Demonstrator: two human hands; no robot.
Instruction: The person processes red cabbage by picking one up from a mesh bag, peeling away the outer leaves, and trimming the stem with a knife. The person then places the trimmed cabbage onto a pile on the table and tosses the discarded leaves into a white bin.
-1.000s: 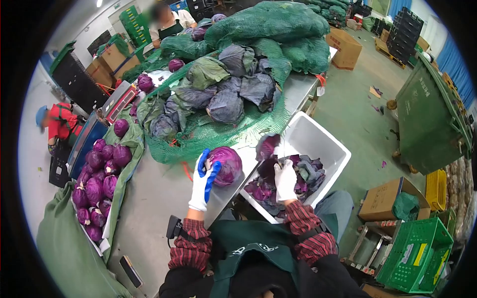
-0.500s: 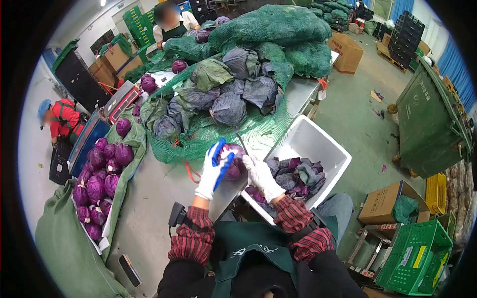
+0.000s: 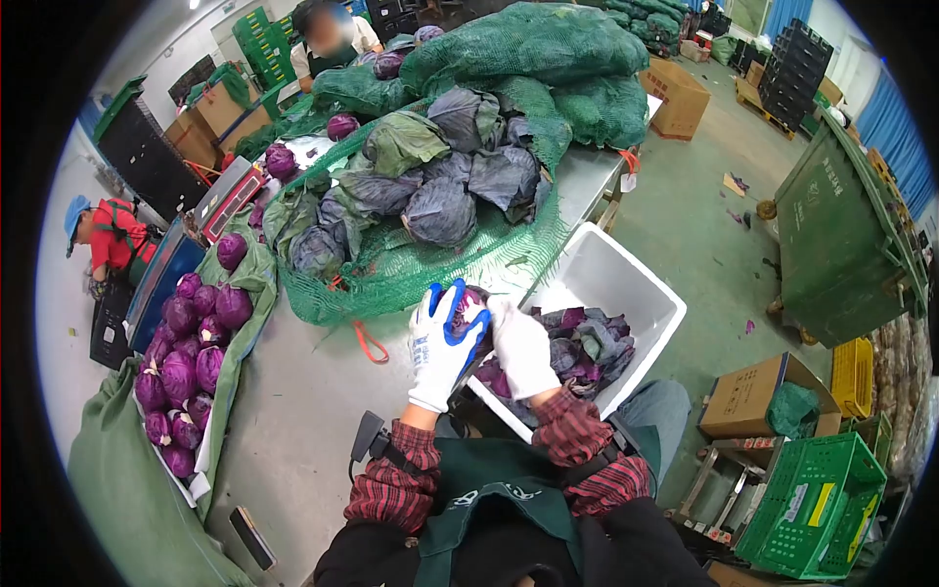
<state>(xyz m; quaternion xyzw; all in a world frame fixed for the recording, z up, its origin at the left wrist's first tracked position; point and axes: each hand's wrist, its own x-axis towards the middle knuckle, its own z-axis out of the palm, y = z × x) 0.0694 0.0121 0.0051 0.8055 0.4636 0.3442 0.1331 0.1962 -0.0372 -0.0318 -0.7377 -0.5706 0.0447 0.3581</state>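
A red cabbage is held in front of me, its pale cut base partly showing. My left hand, in a white glove with blue coating, wraps round its left side. Against the cabbage's right side, my right hand, in a white glove, has its fingers closed; the thin knife seen in it earlier is hidden now. Just under that hand stands a white foam box holding loose purple cabbage leaves. Beyond my hands, an open green mesh bag spreads under several dark-leaved cabbages.
Trimmed red cabbages are heaped at the left of the metal table. Full mesh sacks lie at the back. A green wheeled bin and green crate stand right. Two other people are across the table and at left.
My left hand has shifted slightly right and turned, its blue fingers now over the cabbage. My right hand has closed in against the cabbage, and the thin blade has gone from sight.
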